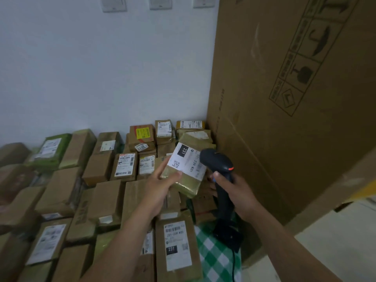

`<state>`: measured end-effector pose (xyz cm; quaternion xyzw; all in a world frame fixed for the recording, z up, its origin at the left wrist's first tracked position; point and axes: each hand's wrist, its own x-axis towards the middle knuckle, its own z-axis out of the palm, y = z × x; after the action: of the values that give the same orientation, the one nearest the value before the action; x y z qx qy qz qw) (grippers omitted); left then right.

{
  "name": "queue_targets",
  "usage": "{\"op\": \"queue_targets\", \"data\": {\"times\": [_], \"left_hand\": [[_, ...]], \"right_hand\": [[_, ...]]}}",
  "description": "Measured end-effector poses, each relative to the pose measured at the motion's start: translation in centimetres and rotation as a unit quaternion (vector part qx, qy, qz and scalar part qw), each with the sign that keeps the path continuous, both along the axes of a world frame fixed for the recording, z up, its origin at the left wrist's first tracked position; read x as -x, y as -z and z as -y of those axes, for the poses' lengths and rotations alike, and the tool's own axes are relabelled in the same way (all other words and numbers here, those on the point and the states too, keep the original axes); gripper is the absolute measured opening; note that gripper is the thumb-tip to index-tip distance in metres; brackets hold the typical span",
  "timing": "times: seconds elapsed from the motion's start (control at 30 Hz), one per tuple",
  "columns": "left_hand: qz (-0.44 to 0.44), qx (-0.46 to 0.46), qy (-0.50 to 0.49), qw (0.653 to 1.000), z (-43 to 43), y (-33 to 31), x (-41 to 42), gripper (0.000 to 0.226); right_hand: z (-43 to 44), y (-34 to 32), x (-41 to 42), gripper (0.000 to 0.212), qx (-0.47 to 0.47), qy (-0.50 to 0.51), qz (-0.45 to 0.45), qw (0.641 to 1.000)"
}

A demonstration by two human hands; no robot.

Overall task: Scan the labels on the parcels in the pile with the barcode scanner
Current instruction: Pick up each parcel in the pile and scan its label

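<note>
Two bare forearms reach in from the bottom edge. The left hand (160, 188) grips a small parcel (188, 183) wrapped in yellowish tape. Its thumb lies across the near face and its fingers are hidden behind, and it holds the parcel tilted above the pile (105, 196). The white label (186, 160) on the parcel faces the camera. "231" in a black block and "239 K01" can be read; the finer print is blurred. The right hand (238, 192) is closed round the handle of the black scanner (216, 159). The scanner's head sits at the label's right end and covers part of it. Exactly where its window points cannot be told. Its foot and cord (234, 259) hang below the hand over a green-checked cloth (213, 249).

Below and to the left, brown parcels lie flat and close-packed, many with white labels up. One long box (178, 246) just right of the left forearm shows "231-239-K01", and the forearm hides part of its neighbour's label. Further back are a box with a yellow sticker (142, 133) and a green-wrapped parcel (53, 149). All are taped shut, so their contents do not show. A very large cardboard carton (284, 98) with handling symbols rises at the right, cut off by the frame. The pale wall (101, 68) behind carries three switch plates (114, 4), cropped at the top.
</note>
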<state>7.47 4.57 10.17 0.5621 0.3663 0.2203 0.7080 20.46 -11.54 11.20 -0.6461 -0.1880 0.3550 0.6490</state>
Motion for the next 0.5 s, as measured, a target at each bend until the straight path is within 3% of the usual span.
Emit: {"op": "queue_targets", "data": {"times": [0.07, 0.2, 0.5], "left_hand": [[-0.036, -0.068, -0.008, 0.997, -1.0, -0.5, 0.8, 0.074], [-0.077, -0.153, -0.026, 0.985, -3.9, -1.6, 2.1, 0.075], [-0.11, -0.218, 0.005, 0.97, -5.7, -1.4, 2.9, 0.079]], "right_hand": [[0.6, -0.1, 0.0, 0.015, 0.048, -0.031, 0.073, 0.996], [1.9, -0.7, 0.2, 0.022, 0.145, -0.081, 0.2, 0.966], [2.2, -1.6, 0.8, 0.015, 0.182, -0.127, 0.224, 0.949]]}}
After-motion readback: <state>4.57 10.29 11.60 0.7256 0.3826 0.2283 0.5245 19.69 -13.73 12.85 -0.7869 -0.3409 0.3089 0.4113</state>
